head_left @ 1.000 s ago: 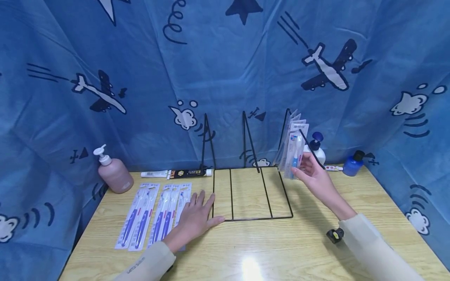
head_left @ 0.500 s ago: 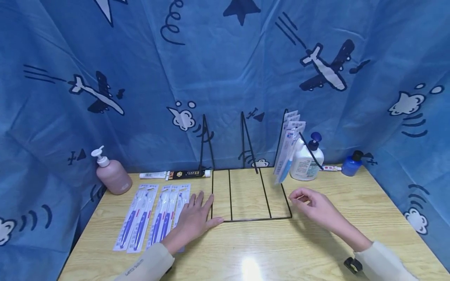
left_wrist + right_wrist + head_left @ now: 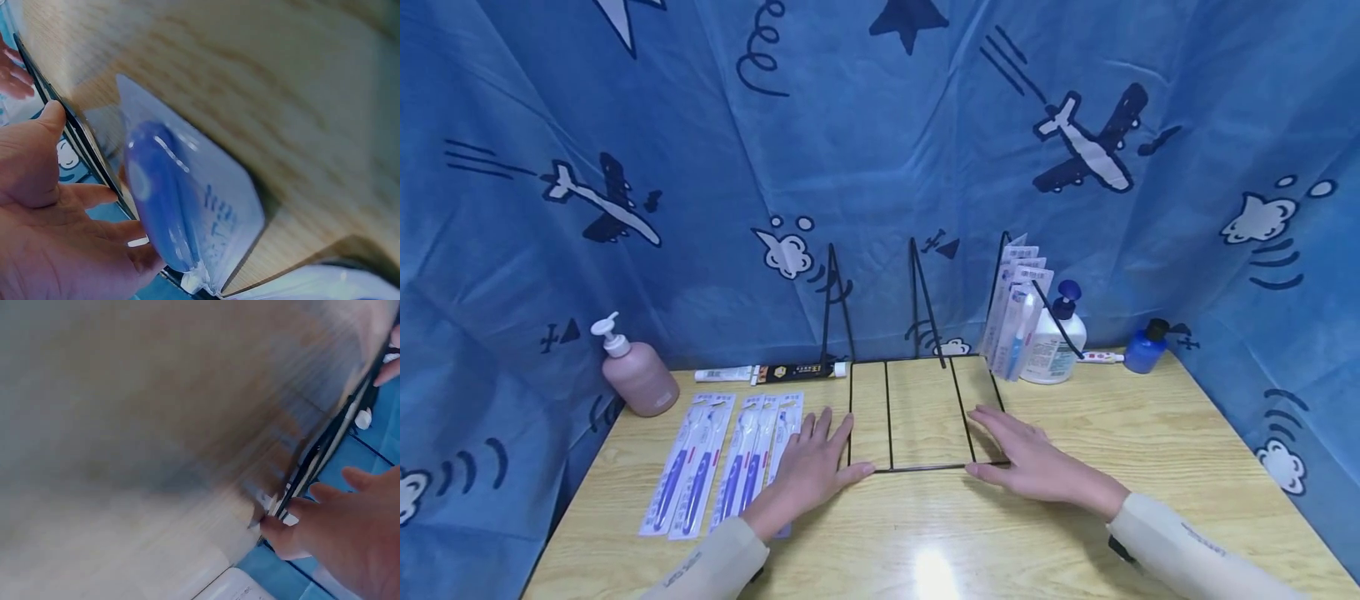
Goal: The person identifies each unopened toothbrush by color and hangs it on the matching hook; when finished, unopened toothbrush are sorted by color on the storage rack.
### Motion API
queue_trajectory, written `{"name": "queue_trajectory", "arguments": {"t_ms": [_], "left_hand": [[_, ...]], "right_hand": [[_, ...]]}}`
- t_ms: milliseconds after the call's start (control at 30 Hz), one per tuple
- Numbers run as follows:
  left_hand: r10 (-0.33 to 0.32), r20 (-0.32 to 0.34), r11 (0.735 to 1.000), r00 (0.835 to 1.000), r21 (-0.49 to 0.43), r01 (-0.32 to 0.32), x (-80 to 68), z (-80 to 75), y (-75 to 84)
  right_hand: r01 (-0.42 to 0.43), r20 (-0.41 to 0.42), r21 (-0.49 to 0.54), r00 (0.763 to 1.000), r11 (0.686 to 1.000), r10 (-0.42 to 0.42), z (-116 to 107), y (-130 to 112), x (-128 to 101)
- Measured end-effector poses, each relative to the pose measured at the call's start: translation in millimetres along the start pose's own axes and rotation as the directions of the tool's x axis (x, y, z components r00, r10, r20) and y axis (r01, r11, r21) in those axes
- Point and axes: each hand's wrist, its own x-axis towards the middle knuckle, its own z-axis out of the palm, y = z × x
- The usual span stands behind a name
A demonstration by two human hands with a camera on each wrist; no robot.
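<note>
A black wire rack point(image 3: 889, 417) stands on the wooden table between both hands. My left hand point(image 3: 812, 471) lies with spread fingers at its left edge, beside the packaged toothbrushes point(image 3: 697, 479) laid flat in a row. One blue-handled toothbrush pack point(image 3: 162, 194) is close by in the left wrist view. At the rack's right front corner my right hand point(image 3: 1037, 458) has its fingers extended over the wire and holds nothing. Several toothbrush packs point(image 3: 1017, 325) hang on the rack's right arm, above and behind that hand.
Along the back lie a white tube point(image 3: 724, 374) and a black toothpaste tube point(image 3: 793, 372). A pink pump bottle point(image 3: 643, 379) stands left. To the right are a white pump bottle point(image 3: 1051, 346), a small tube point(image 3: 1100, 357) and a blue bottle point(image 3: 1144, 350). Blue curtain point(image 3: 865, 150) borders the table.
My right hand has released a toothbrush pack on the rack's right arm, then come down and left to the front corner, its fingers straightening. The hanging packs swung. My left hand stays put.
</note>
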Motion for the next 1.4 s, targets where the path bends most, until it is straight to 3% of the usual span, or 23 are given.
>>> {"name": "queue_trajectory", "arguments": {"t_ms": [267, 500, 633, 833, 967, 1167, 1400], "left_hand": [[0.007, -0.019, 1.000, 1.000, -0.010, -0.007, -0.9, -0.3, -0.7], [-0.015, 0.000, 1.000, 1.000, -0.024, 0.015, 0.2, -0.4, -0.7], [-0.030, -0.009, 0.994, 1.000, -0.104, 0.028, -1.6, 0.1, -2.6], [-0.046, -0.104, 0.979, 0.993, -0.201, 0.024, -10.2, -4.9, -7.8], [-0.054, -0.227, 0.977, 0.972, -0.215, 0.004, -19.5, -12.2, -18.4], [-0.099, -0.375, 0.968, 0.922, -0.252, 0.001, -37.8, -27.6, -46.4], [-0.280, -0.368, 0.936, 0.887, -0.312, 0.165, -66.6, -43.2, -90.6]], "right_hand": [[0.001, 0.008, -0.143, 1.000, 0.990, 0.000, 14.2, -2.4, 23.4], [-0.047, 0.034, -0.165, 0.998, 0.985, 0.053, 15.8, 0.4, 33.0], [-0.056, 0.037, -0.159, 0.997, 0.986, 0.062, 14.0, -0.6, 34.9], [-0.063, 0.035, -0.156, 0.997, 0.986, 0.069, 13.8, -0.6, 35.3], [-0.072, 0.029, -0.163, 0.997, 0.984, 0.078, 14.4, -0.2, 35.4], [-0.080, 0.019, -0.173, 0.996, 0.982, 0.084, 13.9, -1.5, 36.7], [-0.079, 0.010, -0.175, 0.997, 0.981, 0.082, 16.2, -0.5, 37.1]]}}
